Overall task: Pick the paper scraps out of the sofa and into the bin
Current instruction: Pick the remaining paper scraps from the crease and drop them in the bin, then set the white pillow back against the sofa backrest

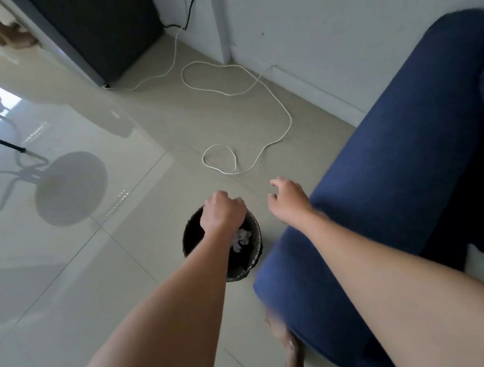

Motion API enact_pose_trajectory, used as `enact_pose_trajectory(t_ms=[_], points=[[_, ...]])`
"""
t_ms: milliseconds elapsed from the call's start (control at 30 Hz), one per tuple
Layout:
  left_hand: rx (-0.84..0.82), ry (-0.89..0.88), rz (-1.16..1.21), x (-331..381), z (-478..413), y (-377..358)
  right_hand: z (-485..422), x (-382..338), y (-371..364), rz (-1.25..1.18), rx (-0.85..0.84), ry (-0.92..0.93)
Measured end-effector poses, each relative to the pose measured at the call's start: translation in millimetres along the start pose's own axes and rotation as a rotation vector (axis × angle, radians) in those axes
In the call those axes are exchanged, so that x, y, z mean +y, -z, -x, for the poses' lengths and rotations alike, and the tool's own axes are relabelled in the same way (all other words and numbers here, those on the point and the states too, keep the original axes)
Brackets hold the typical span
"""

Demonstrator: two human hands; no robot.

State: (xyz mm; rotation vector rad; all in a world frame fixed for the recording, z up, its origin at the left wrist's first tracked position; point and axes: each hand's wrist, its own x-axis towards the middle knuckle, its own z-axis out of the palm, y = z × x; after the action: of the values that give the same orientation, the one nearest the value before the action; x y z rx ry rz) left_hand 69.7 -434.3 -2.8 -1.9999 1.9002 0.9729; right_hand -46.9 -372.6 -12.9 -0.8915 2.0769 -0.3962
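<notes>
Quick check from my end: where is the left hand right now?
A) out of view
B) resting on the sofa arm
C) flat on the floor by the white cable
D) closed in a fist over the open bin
D: the left hand is curled into a fist directly above the black bin, which already holds white paper scraps.

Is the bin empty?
No, white crumpled paper scraps already lie inside the black bin, just below the left hand held over its rim.
</notes>
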Motion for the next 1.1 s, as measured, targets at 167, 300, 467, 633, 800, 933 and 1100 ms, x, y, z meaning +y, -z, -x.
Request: enact_pose_trajectory(t_ms=[167, 300, 467, 633, 800, 933, 1100], points=[[-0.053, -0.229, -0.111, 82, 40, -32, 27, 53, 64, -0.065, 0.156, -0.064], [-0.085, -0.462, -0.216, 151, 90, -70, 60, 122, 113, -0.132, 0.339, -0.171], [-0.125, -0.675, -0.334, 207, 156, -128, 121, 202, 151, -0.203, 0.482, -0.305], [-0.215, -0.787, -0.409, 231, 218, -188, 175, 267, 167, -0.274, 0.602, -0.419], [-0.266, -0.837, -0.492, 234, 273, -239, 227, 332, 168, -0.338, 0.648, -0.511], [-0.282, -0.861, -0.546, 233, 305, -274, 261, 381, 164, -0.377, 0.652, -0.580], [-0.305, -0.860, -0.613, 227, 328, -314, 293, 430, 151, -0.401, 0.610, -0.645]])
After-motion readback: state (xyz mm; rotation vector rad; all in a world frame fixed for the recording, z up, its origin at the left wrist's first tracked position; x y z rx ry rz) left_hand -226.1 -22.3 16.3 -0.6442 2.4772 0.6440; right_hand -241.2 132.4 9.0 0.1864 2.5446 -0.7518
